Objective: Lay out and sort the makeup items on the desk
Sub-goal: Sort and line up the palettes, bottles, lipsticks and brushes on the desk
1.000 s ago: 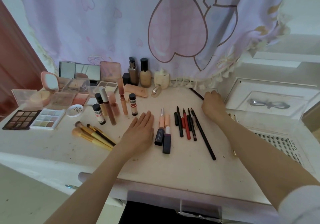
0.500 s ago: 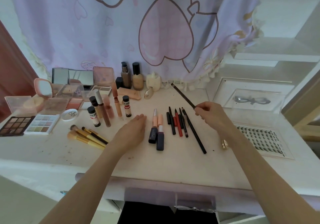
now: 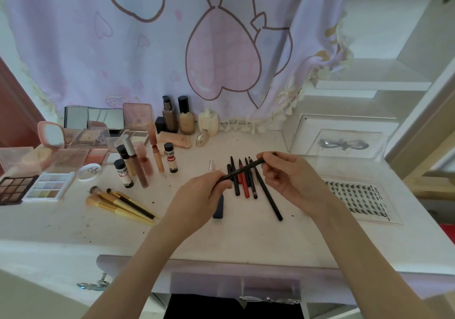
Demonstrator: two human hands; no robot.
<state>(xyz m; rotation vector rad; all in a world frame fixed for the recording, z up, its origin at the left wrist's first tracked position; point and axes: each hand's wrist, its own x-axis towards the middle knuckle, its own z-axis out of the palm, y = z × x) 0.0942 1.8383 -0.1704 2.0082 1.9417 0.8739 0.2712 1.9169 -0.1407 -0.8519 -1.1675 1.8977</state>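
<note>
both hands have lifted off the desk [image 3: 246,240] since half a second ago: the left hand [image 3: 197,200], which lay flat beside the lipsticks, now meets the right hand [image 3: 293,183] over the row of pencils, and the thin black pencil [image 3: 243,169] that the right hand held alone is now gripped at both ends. it runs slanted, lower at the left, above the pencils on the desk. the left fingers are curled closed round its lower end; the right thumb and fingertips pinch the upper end, with the other fingers loosely bent.

under it lies a row of liner pencils [image 3: 242,179], black and red, side by side and pointing away from the person, with one long black pencil [image 3: 267,193] angled out at the right of the row. a dark lipstick tube [image 3: 218,207] shows just below the left hand, partly hidden by it.

to the left lie gold-handled makeup brushes [image 3: 120,204], then small bottles and lip gloss tubes [image 3: 138,166] standing in a cluster. eyeshadow palettes [image 3: 32,187] sit at the far left edge, with compacts and mirrors behind them. two foundation bottles [image 3: 177,116] stand against the curtain [image 3: 147,47]. a false lash sheet [image 3: 359,200] lies flat at the right, well apart from the pencils.
</note>
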